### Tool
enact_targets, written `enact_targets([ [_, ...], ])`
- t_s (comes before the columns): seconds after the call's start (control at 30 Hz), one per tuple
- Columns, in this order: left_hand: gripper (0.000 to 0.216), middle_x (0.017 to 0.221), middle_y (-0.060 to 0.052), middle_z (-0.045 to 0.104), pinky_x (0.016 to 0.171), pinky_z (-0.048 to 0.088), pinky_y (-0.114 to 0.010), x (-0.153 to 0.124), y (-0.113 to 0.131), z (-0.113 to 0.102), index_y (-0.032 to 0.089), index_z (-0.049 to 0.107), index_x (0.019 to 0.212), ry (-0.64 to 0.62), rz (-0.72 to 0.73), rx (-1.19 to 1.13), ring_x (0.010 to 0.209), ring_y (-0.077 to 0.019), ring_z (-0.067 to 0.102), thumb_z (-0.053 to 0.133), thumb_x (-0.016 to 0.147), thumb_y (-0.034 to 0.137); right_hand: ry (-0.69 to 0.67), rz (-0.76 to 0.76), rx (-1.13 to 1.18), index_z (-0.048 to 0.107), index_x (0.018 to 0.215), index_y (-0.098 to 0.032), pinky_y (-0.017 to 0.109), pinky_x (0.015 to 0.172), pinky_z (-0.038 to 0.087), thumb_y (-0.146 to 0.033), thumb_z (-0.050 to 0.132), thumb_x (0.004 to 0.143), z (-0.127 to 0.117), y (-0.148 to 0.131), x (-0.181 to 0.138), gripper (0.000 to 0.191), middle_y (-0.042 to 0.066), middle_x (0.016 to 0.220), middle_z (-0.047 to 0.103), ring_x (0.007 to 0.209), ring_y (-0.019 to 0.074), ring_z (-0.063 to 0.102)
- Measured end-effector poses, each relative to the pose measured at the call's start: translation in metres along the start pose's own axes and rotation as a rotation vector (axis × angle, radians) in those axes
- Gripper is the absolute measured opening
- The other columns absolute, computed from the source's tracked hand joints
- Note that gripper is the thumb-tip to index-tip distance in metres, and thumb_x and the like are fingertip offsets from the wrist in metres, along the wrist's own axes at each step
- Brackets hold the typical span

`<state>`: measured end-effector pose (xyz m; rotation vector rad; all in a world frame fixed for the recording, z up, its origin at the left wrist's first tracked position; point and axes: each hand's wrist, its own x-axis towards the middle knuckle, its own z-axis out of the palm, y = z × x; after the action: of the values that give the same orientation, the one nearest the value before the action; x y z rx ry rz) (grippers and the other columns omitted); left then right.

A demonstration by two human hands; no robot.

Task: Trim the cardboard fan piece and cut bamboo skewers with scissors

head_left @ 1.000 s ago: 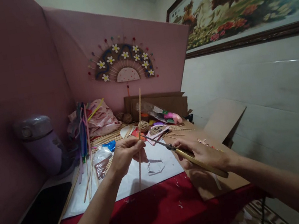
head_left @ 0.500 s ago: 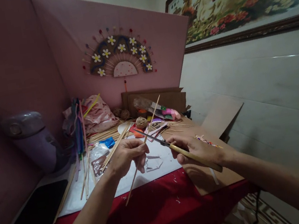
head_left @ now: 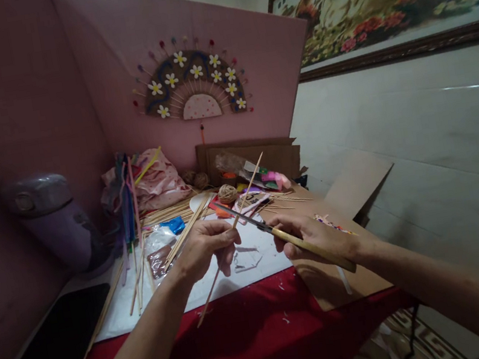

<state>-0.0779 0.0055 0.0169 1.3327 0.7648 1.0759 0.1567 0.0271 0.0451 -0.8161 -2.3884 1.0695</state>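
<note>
My left hand is closed in a pinch around a thin bamboo stick, which slants from lower left to upper right. Its pointed upper end stands well above my fingers, and the lower end hangs over the red cloth. In my right hand is a pair of scissors with yellowish handles and dark blades. The blades cross the stick just above my left fingers. Whether they are parted or closed around it, I cannot tell. White paper lies below both hands.
More bamboo sticks lie behind my left hand. A ball of twine and plastic packets sit farther back. Brown cardboard lies at right, a purple bottle stands at left. A decorated fan hangs on the pink panel.
The stick has tilted slightly more to the right, and its tip has shifted right. Both hands keep nearly the same place and grip; the view has shifted a little.
</note>
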Motion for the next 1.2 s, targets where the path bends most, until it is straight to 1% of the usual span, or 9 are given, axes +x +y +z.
enact_targets([
  [0.17,0.016,0.04,-0.002,0.057,0.029,0.035,-0.018,0.0,0.0,-0.001,0.012,0.062,0.065,-0.01,-0.009,-0.005,0.029,-0.0115,0.05,0.06,0.074,0.025,-0.015,0.033,0.016,0.052,0.099,-0.017,0.023,0.058,0.035,-0.058,0.058,0.075,0.0,-0.001,0.0,0.048,0.0,0.074,0.048,0.065,0.0115,0.042],
  [0.33,0.018,0.039,-0.001,0.056,0.029,0.035,-0.017,0.0,0.0,-0.002,0.012,0.063,0.065,-0.017,-0.009,0.002,0.029,-0.0109,0.049,0.06,0.075,0.026,-0.019,0.048,0.01,0.052,0.102,-0.017,0.024,0.06,0.037,-0.059,0.058,0.074,0.0,0.0,0.0,0.051,0.001,0.076,0.052,0.068,0.0129,0.045],
  [0.47,0.018,0.039,-0.001,0.055,0.029,0.035,-0.018,0.0,0.0,-0.002,0.012,0.063,0.065,-0.017,-0.015,0.011,0.029,-0.0104,0.048,0.061,0.074,0.027,-0.022,0.035,0.041,0.051,0.104,-0.017,0.024,0.06,0.037,-0.06,0.058,0.074,0.002,0.003,-0.001,0.052,0.001,0.077,0.052,0.068,0.0129,0.045],
  [0.57,0.019,0.039,-0.001,0.054,0.029,0.034,-0.017,0.0,0.0,-0.002,0.012,0.064,0.065,-0.004,-0.023,0.026,0.029,-0.0097,0.047,0.062,0.074,0.029,-0.016,0.009,0.058,0.05,0.102,-0.017,0.024,0.06,0.037,-0.056,0.06,0.074,0.004,0.008,-0.001,0.049,0.001,0.079,0.052,0.069,0.0132,0.046],
  [0.73,0.021,0.038,0.0,0.053,0.028,0.034,-0.018,0.0,0.0,0.001,0.013,0.062,0.062,0.004,-0.042,0.039,0.028,-0.0095,0.046,0.064,0.071,0.031,-0.017,0.028,0.047,0.048,0.105,-0.018,0.024,0.059,0.036,-0.052,0.06,0.076,0.006,0.009,-0.002,0.046,0.002,0.082,0.054,0.067,0.0125,0.046],
  [0.93,0.02,0.038,0.0,0.052,0.028,0.032,-0.016,0.0,-0.001,0.001,0.012,0.062,0.062,-0.012,-0.044,0.061,0.028,-0.0086,0.045,0.062,0.073,0.029,0.014,0.036,0.094,0.05,0.097,-0.017,0.024,0.057,0.035,-0.055,0.064,0.071,0.01,0.012,-0.001,0.047,0.0,0.075,0.053,0.065,0.0122,0.044],
  [1.07,0.021,0.038,0.001,0.051,0.027,0.031,-0.017,0.001,-0.002,0.002,0.012,0.062,0.061,-0.004,-0.058,0.067,0.027,-0.0084,0.044,0.064,0.071,0.03,0.024,0.064,0.096,0.051,0.098,-0.018,0.024,0.056,0.032,-0.06,0.061,0.071,0.012,0.015,-0.002,0.051,-0.002,0.068,0.05,0.062,0.012,0.043],
  [1.2,0.022,0.039,0.001,0.05,0.027,0.032,-0.017,0.001,-0.003,0.001,0.011,0.063,0.062,0.003,-0.064,0.081,0.028,-0.0081,0.043,0.065,0.07,0.031,0.043,0.064,0.083,0.053,0.097,-0.017,0.024,0.053,0.029,-0.063,0.06,0.07,0.013,0.014,-0.003,0.053,-0.002,0.065,0.05,0.059,0.0115,0.041],
])
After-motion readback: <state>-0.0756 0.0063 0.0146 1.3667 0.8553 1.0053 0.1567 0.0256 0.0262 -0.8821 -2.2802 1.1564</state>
